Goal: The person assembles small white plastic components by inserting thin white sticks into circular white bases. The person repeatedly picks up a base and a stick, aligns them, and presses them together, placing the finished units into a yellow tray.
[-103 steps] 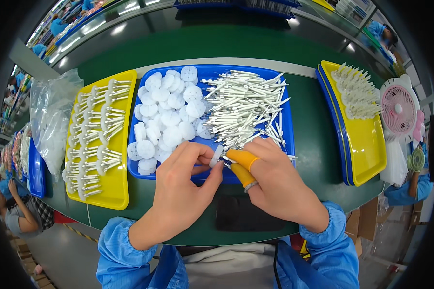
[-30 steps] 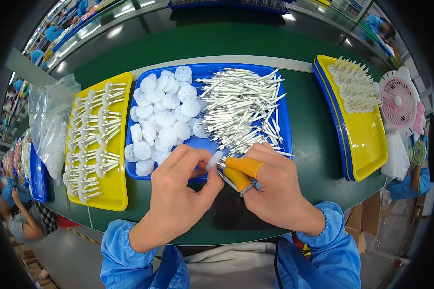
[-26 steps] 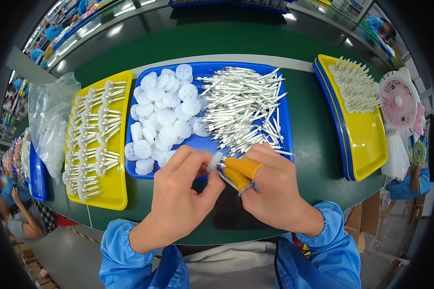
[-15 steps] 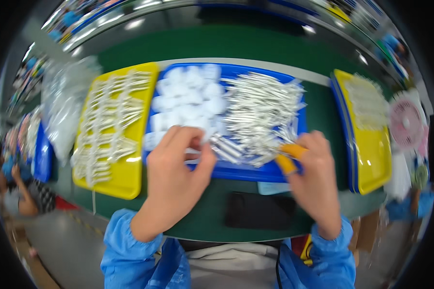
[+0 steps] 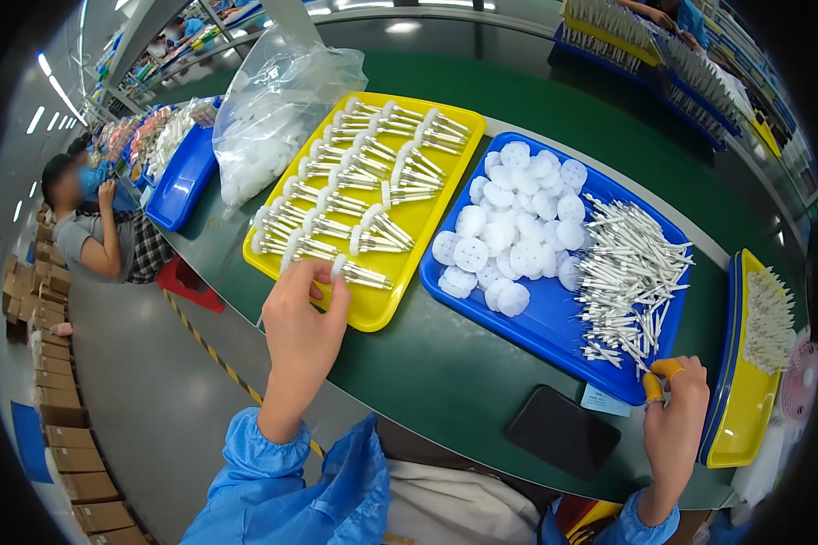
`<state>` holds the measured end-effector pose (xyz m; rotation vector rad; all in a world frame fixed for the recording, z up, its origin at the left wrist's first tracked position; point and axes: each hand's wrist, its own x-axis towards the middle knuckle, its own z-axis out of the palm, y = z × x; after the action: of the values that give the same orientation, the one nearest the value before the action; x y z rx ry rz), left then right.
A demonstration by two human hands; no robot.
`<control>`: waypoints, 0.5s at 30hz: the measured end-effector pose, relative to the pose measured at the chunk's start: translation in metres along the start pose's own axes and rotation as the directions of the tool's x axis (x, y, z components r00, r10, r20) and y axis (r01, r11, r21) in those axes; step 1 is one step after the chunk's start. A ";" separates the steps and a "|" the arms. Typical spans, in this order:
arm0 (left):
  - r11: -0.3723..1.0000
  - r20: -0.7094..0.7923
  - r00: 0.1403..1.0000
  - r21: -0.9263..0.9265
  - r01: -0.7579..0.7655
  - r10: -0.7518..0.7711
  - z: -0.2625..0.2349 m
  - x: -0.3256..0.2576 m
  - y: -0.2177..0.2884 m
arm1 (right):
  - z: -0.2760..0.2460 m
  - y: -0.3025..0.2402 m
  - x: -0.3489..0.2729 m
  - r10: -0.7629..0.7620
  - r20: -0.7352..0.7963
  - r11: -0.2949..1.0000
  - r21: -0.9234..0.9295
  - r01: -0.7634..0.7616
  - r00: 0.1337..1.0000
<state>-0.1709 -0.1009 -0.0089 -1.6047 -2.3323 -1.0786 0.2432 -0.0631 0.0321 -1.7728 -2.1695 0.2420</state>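
My left hand (image 5: 302,331) is at the near end of a yellow tray (image 5: 373,313), its thumb and fingers closed on a white plastic disc (image 5: 338,266) with thin metal-tipped rods standing out of it. Similar discs with rods lie in rows across that tray. To the right, a blue tray (image 5: 545,336) holds loose white round discs (image 5: 515,227) and a heap of thin white rods (image 5: 629,272). My right hand (image 5: 677,413), wearing yellow finger cots, pinches at a rod by the heap's near edge, over the tray's rim.
A black phone (image 5: 563,431) lies on the green table near the front edge, beside a pale blue card (image 5: 606,400). Stacked trays (image 5: 745,427) stand at right. A clear plastic bag (image 5: 273,118) and another blue tray (image 5: 182,182) are at left, where a person (image 5: 100,227) sits.
The view has turned to the left. My left hand has gone from the blue tray to the yellow tray with a disc and rods. My right hand stays by the rod heap.
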 end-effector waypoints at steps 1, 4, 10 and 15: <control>1.000 0.024 1.000 0.023 0.004 -0.004 0.000 0.000 -0.002 | -0.001 0.000 -0.001 -0.009 -0.013 1.000 -0.005 0.009 1.000; 1.000 0.015 1.000 -0.020 -0.014 0.014 0.005 0.005 -0.001 | -0.003 -0.003 -0.004 0.003 -0.045 1.000 0.020 -0.002 0.999; 0.998 0.035 0.999 -0.062 0.016 -0.014 0.008 0.006 -0.002 | -0.005 -0.008 -0.007 0.008 0.008 0.991 0.133 -0.009 1.000; 0.995 0.014 0.999 -0.093 0.045 -0.044 0.018 0.009 -0.001 | 0.000 -0.013 -0.006 -0.084 -0.069 0.979 0.182 0.096 0.994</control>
<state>-0.1709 -0.0832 -0.0184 -1.6012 -2.3689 -1.2083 0.2328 -0.0719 0.0355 -1.5567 -2.1033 0.3509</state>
